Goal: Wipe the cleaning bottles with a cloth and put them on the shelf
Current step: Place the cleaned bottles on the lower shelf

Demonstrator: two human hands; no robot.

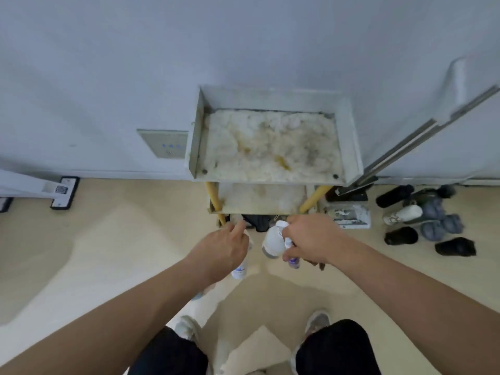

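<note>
Three bottles: all are sitting at the grips, short of the shelf (349,136).
Left grip (224,250): curling round the blue-label bottle (239,270), holding its top.
Right grip (311,242): clasping the purple bottle (293,262); the white jug (273,242) is standing just beside its thumb.
Doing it well: lifting each bottle upright, wiping all round before shelving.
Cloth: cannot tell where.
Tiers: two showing beyond the grips.
</note>
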